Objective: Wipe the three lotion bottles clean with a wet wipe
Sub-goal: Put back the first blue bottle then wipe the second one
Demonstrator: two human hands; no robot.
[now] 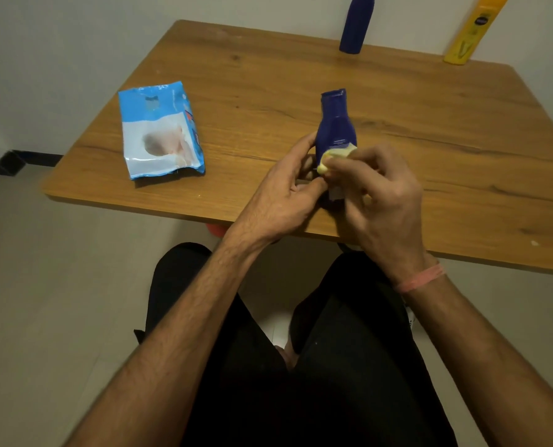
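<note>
A small dark blue lotion bottle [334, 124] is held above the near edge of the wooden table [268, 91], cap end pointing away from me. My left hand [288, 191] grips its lower body from the left. My right hand [384, 201] pinches a pale yellowish wet wipe [334, 158] and presses it against the bottle's side. The bottle's base is hidden behind my fingers. A taller dark blue bottle [356, 24] and a yellow bottle [473, 30] stand upright at the table's far edge by the wall.
A blue and white pack of wet wipes [160, 130] lies flat on the left part of the table. My legs in black trousers [300, 366] are below the table's near edge. A white wall runs behind the table.
</note>
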